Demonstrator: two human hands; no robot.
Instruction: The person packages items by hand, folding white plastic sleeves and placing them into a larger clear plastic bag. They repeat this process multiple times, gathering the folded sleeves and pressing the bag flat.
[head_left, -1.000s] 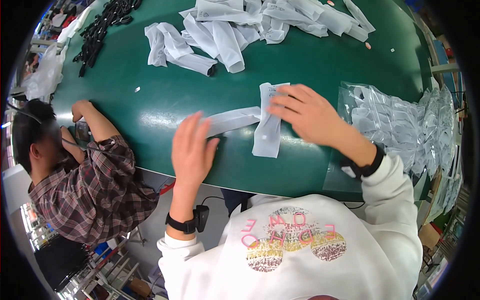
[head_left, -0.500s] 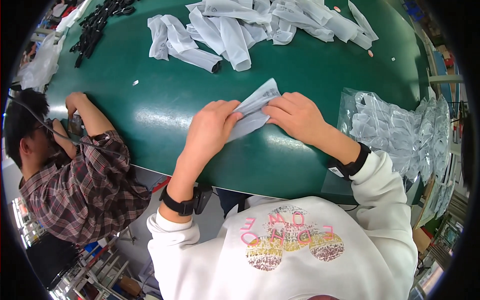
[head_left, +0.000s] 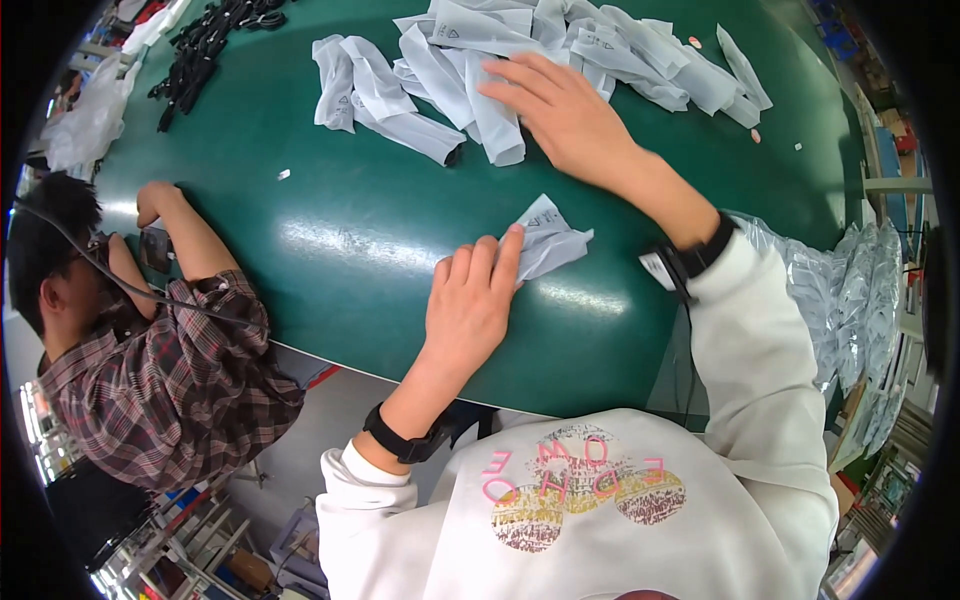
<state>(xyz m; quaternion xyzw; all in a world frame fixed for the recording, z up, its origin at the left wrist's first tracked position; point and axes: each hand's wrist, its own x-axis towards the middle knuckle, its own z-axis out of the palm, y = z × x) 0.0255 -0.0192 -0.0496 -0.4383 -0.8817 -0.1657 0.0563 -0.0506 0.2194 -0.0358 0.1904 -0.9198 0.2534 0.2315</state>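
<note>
Flat and spread, the left hand (head_left: 470, 305) pins a small folded grey-white plastic pouch (head_left: 548, 240) to the green counter (head_left: 330, 190) at frame centre. Fingers extended, the right hand (head_left: 560, 105) rests on the heap of grey-white pouches (head_left: 560, 40) at upper centre, seemingly picking one; next comes closing on a single pouch.

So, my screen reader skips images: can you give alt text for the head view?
A person's left hand presses a folded white bag on a green table, while the right hand reaches into a pile of white bags. A co-worker sits left.
</note>
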